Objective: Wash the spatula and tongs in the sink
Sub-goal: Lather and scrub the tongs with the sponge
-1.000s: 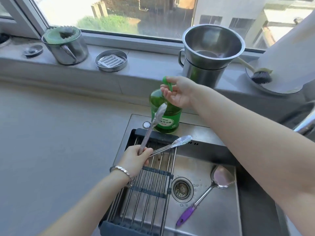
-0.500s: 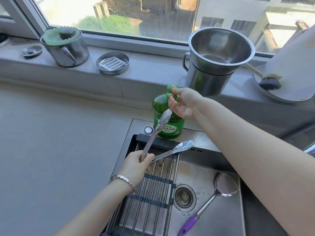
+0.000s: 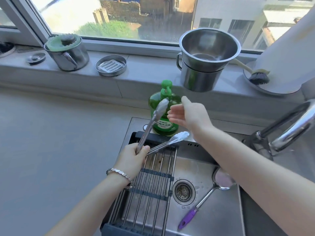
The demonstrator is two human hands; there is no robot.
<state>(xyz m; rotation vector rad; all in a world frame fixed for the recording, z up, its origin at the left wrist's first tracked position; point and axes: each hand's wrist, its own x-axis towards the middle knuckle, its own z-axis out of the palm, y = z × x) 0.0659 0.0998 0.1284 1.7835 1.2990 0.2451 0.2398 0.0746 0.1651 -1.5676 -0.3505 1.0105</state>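
- The tongs (image 3: 149, 128) are in the left hand (image 3: 132, 158), which is clenched round their hinged end; they are raised over the back left corner of the sink (image 3: 213, 218); their two arms are spread, one tip up in front of the soap bottle (image 3: 163, 126), the other low near the bottle's base
- The spatula (image 3: 204, 198) lies on the sink floor to the right of the drain (image 3: 183, 192); its purple handle points toward me and no hand touches it; its head is partly hidden under the right forearm
- The right hand (image 3: 189, 114) holds nothing; its fingers are relaxed and loosely spread, just to the right of the bottle and near the upper tong tip; whether a fingertip touches the bottle I cannot tell
- A bracelet (image 3: 119, 173) sits on the left wrist
- A rack of metal bars (image 3: 150, 184) covers the left part of the sink; the left hand is above its far end
- The tap (image 3: 289, 126) curves in from the right, well apart from both hands
- The green bottle stands upright on the steel ledge behind the sink
- Up on the windowsill, left to right: a steel pot with a green lid (image 3: 66, 53); a shallow round dish (image 3: 110, 65); a steel bowl (image 3: 209, 48) stacked on a steel mug; a dish brush (image 3: 257, 75)
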